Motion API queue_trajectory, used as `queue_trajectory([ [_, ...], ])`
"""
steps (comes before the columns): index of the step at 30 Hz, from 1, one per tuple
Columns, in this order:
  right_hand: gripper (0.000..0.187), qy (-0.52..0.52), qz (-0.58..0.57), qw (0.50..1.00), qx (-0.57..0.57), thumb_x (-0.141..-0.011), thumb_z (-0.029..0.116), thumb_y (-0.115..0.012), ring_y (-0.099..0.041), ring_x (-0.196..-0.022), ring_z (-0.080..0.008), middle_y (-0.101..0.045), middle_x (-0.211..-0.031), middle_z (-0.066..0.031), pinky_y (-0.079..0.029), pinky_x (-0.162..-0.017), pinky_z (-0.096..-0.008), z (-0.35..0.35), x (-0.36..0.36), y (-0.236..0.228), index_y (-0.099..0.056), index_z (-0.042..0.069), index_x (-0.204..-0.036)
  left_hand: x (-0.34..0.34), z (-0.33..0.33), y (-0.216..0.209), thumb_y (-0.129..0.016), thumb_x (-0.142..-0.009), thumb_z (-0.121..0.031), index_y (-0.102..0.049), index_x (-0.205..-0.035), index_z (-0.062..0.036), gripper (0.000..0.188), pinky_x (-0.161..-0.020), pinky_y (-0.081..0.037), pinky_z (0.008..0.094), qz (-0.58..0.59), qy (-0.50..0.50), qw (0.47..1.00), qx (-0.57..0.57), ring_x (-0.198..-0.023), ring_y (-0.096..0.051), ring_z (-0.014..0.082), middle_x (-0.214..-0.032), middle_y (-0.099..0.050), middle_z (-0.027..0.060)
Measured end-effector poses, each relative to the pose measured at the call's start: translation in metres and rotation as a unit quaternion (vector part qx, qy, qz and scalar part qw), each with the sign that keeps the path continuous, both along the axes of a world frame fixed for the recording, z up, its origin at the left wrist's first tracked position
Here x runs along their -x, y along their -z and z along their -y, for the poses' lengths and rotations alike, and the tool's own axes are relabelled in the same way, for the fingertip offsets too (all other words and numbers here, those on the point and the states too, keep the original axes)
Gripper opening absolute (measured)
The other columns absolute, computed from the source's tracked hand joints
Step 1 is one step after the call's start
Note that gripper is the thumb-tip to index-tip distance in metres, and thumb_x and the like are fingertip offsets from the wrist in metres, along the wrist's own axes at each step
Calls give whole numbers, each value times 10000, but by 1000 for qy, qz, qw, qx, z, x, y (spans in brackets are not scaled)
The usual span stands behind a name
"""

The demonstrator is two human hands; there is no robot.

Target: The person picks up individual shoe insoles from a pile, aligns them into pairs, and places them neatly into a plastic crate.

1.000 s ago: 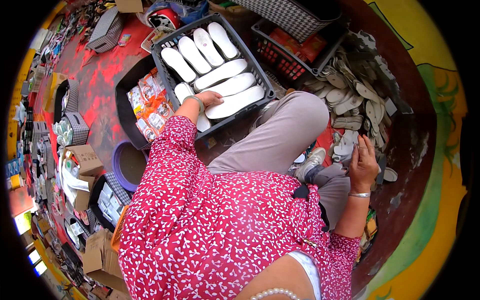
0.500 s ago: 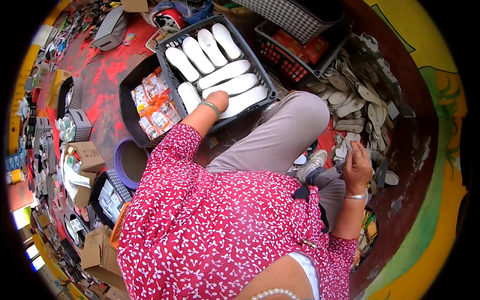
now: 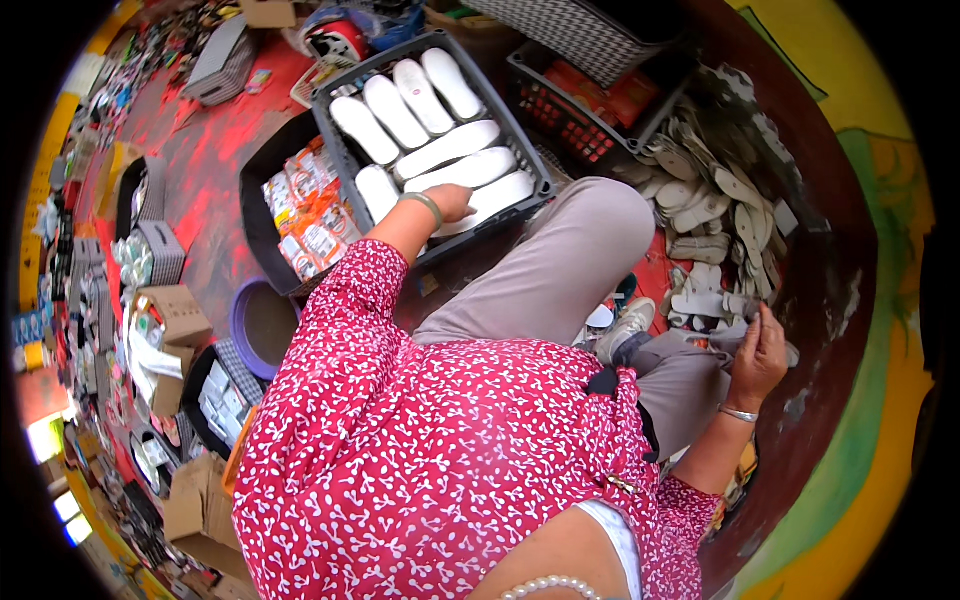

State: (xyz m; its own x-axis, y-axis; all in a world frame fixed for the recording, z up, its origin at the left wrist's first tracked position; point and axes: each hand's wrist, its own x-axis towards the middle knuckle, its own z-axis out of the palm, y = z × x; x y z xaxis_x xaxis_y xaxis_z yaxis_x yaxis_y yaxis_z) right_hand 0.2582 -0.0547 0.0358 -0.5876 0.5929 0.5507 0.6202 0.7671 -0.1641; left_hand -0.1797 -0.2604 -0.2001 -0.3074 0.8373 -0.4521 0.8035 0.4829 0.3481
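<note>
A dark grey plastic crate (image 3: 535, 135) holds several white insoles (image 3: 450, 148), some laid lengthwise and some across. My left hand (image 3: 447, 204), a bangle at its wrist, rests over the crate's near side and touches the lower insoles; its fingers lie loosely apart, their tips partly hidden. On the right, my right hand (image 3: 760, 355) is held beside a heap of loose greyish-white insoles (image 3: 715, 200). Its fingers point up and are slightly bent and apart, with nothing clearly between them.
A black bin (image 3: 262, 185) of orange-and-white packets stands left of the crate. Another crate (image 3: 570, 120) with red packets sits behind right, under a houndstooth box (image 3: 590, 35). A purple-rimmed bucket (image 3: 240, 310) and cardboard boxes (image 3: 200, 500) are at left. The painted wall (image 3: 850, 330) curves along the right.
My right hand has moved right and slightly down, away from the insoles by my foot, which now show more. My left hand has shifted slightly right over the crate.
</note>
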Motion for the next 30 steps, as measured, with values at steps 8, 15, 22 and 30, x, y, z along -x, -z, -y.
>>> queue_trajectory([
  [8, 227, 275, -289, 910, 115, -886, 191, -586, -409, -546, -39, -475, -605, 31, -316, -482, -213, 8, -152, -78, -672, 12, -995, 9, -6, 69, -510, -831, -321, -614, -863, 25, 363, -773, -461, 448, -10, 28, 999, 36, -860, -597, 388, -897, -619, 257],
  [15, 231, 414, -377, 809, 178, -848, 201, -622, -432, -557, -41, -533, -663, 37, -316, -502, -185, 90, -286, -80, -674, 15, -974, 68, -8, 149, -470, -879, -250, -538, -945, 12, 279, -779, -454, 440, 50, 69, 996, -10, -903, -572, 414, -925, -601, 272],
  [22, 293, 451, -80, 769, 446, -779, 238, -638, -606, -716, -170, -667, -834, -86, -473, -666, -291, 125, -369, 72, -665, -1, -947, 62, -14, 126, -442, -878, -191, -558, -875, 33, 253, -724, -455, 479, -60, 160, 985, 26, -842, -571, 448, -865, -602, 284],
  [30, 598, 603, 38, 681, 414, -729, 504, -625, -590, -982, -359, -626, -1036, -212, -449, -853, -402, 110, -326, 146, -607, 6, -1060, -5, -55, -73, -470, -926, -255, -545, -810, 11, 300, -569, -423, 350, -57, -86, 943, -316, -570, -511, 244, -647, -558, 135],
])
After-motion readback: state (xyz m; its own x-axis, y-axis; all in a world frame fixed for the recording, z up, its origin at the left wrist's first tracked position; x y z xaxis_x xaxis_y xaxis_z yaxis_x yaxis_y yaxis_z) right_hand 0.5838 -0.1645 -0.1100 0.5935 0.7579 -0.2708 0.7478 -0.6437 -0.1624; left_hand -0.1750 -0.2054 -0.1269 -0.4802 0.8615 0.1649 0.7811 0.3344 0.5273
